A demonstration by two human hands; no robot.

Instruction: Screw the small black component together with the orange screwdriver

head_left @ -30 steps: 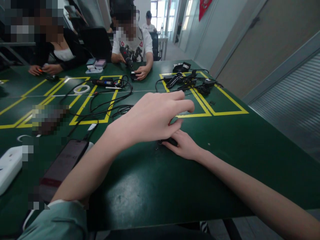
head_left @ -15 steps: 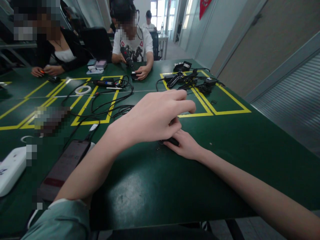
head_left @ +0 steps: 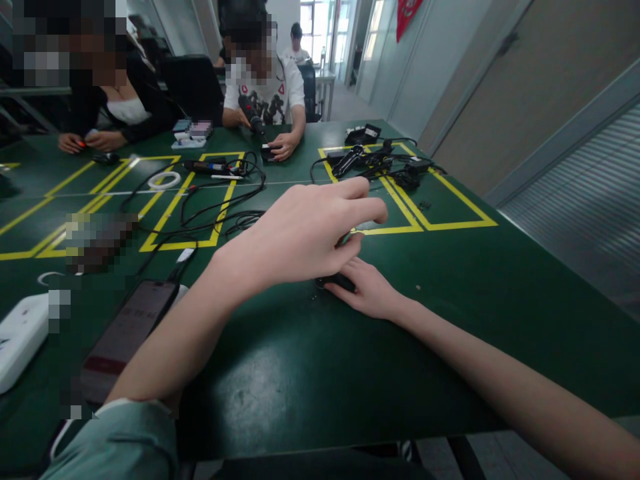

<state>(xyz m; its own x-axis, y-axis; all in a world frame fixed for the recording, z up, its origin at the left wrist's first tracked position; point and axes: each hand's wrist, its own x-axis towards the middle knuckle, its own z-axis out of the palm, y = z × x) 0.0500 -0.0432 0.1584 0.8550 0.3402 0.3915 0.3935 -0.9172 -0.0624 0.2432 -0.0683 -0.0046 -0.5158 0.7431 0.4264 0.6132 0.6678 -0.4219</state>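
Observation:
My left hand (head_left: pixel 305 230) arches above the black object, its fingers bent and drawn inward. Its thumb and whatever it may grip are hidden behind the back of the hand. Low on the green table (head_left: pixel 310 387), my right hand (head_left: pixel 373 290) has its thumb and fingers closed around a small black object (head_left: pixel 343 281). Most of that object is covered by the two hands, so its kind does not show. A few tiny bits (head_left: pixel 313 297) lie on the table just in front of it.
A phone (head_left: pixel 127 327) with a cable plugged in and a white power strip (head_left: pixel 25 340) lie at the left. Black cables and devices (head_left: pixel 385 163) fill the taped area at the back right. Across the table, a co-worker's hand (head_left: pixel 285 145) holds a black part beneath a power screwdriver (head_left: pixel 254 117).
The view has shifted slightly. My left hand's lower finger has moved a little, widening the gap below the finger above it. My right hand stays on the black object.

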